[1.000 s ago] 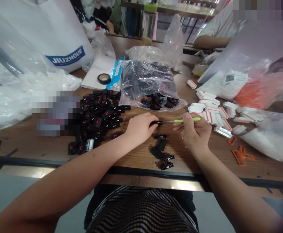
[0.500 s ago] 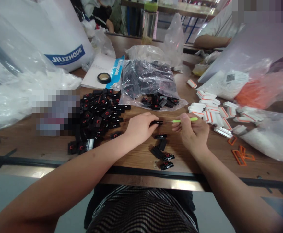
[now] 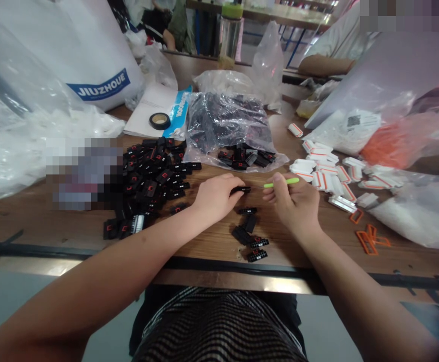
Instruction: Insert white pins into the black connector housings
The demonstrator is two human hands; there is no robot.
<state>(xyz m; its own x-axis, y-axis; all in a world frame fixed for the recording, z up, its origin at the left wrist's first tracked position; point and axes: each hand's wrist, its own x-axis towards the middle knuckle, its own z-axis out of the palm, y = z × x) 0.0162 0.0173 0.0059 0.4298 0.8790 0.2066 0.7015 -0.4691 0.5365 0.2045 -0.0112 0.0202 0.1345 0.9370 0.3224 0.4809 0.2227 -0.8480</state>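
My left hand (image 3: pixel 219 195) is closed on a black plastic connector housing (image 3: pixel 245 189), held just above the wooden table with its right end showing past the fingertips. In my right hand (image 3: pixel 293 201) is a thin pick with a bright green handle (image 3: pixel 281 183), pinched between thumb and fingers. The pick's metal shaft points left at the connector's end; whether the tip touches it is too fine to tell. Below the hands lie several loose black connectors (image 3: pixel 257 243). Left of my left hand spreads a large pile of black connectors (image 3: pixel 149 188), some with red clips.
A clear bag of black connectors (image 3: pixel 229 120) lies behind my hands. White pieces with orange seals (image 3: pixel 327 176) and loose orange rings (image 3: pixel 368 241) are at right. A black tape roll (image 3: pixel 159 120) rests on a booklet (image 3: pixel 147 108). Another person's arm (image 3: pixel 325 65) is across the table.
My right hand has tilted the green pick, its handle end now higher. The left hand keeps the connector in about the same place, and the whole view has shifted slightly.
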